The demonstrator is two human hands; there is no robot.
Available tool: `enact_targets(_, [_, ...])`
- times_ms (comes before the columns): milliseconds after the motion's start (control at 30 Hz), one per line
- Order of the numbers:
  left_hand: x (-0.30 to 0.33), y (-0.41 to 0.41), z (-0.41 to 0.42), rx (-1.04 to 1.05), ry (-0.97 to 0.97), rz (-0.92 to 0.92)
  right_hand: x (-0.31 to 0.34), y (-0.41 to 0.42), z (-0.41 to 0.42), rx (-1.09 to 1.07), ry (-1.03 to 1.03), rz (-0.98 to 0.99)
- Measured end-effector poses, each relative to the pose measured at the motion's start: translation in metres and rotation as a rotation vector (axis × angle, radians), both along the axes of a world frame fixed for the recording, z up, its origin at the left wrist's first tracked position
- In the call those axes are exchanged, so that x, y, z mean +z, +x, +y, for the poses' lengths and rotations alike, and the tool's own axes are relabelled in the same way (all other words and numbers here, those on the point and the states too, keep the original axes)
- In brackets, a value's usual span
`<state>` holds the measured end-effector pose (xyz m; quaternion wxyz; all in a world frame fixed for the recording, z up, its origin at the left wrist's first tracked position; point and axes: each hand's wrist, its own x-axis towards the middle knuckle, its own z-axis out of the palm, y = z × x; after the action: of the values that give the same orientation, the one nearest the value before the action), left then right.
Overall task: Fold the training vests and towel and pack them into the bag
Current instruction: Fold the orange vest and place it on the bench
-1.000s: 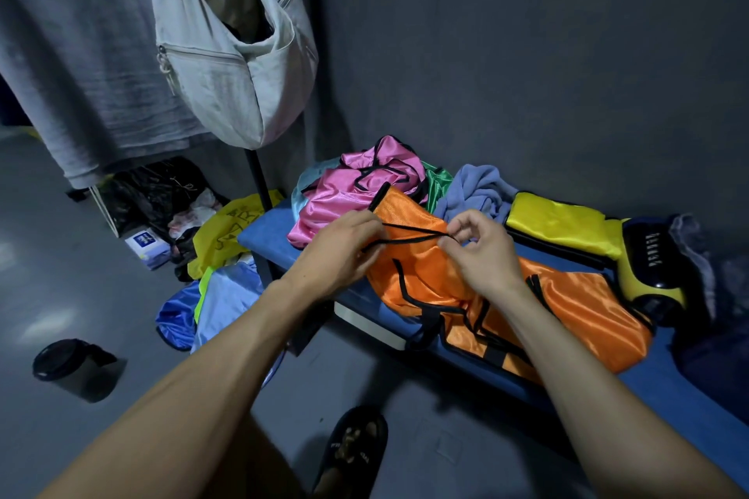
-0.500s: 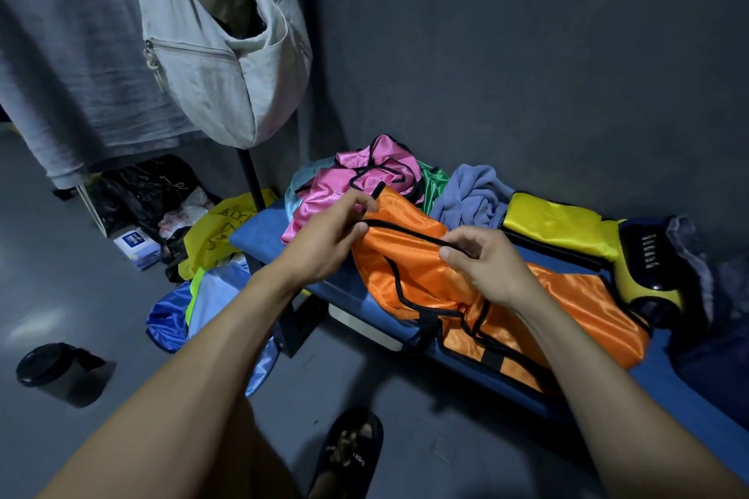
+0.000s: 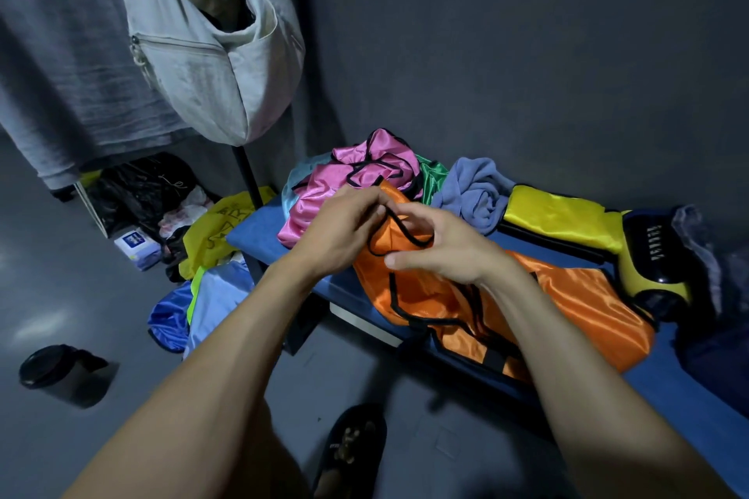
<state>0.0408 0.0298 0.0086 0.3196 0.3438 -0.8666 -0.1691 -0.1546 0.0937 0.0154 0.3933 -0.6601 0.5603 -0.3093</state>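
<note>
An orange training vest [image 3: 567,300] with black trim lies across the blue bench [image 3: 259,235]. My left hand [image 3: 340,231] and my right hand [image 3: 441,243] meet at its upper left end, and both pinch the black-edged strap there. Behind them sits a crumpled pink vest [image 3: 348,178], with a green vest [image 3: 431,178] and a pale blue one [image 3: 300,178] partly hidden under it. A grey-blue towel [image 3: 474,190] is bunched against the wall. A folded yellow vest [image 3: 559,217] lies to the right of it. A grey sling bag [image 3: 210,65] hangs open from the rack at upper left.
A yellow and black device [image 3: 656,259] stands at the bench's right end. On the floor left of the bench lie a yellow bag [image 3: 215,231], blue fabric [image 3: 170,316], a black plastic bag [image 3: 138,186] and a dark cup [image 3: 52,369]. My sandalled foot [image 3: 352,446] is below.
My hands came together at the orange vest's upper end, bringing the strap ends into a loop. The view shifted slightly.
</note>
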Motion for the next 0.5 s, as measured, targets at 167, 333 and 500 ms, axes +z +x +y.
enact_targets(167, [0.001, 0.004, -0.007, 0.085, -0.040, 0.027, 0.014, 0.002, 0.004, 0.012, 0.084, 0.031])
enact_targets(333, [0.002, 0.003, -0.010, 0.098, -0.064, 0.069, 0.006, 0.003, -0.004, 0.032, 0.104, 0.144])
enact_targets(500, [0.002, 0.002, -0.010, 0.092, -0.050, 0.058, -0.009, 0.022, 0.001, -0.231, -0.194, 0.293])
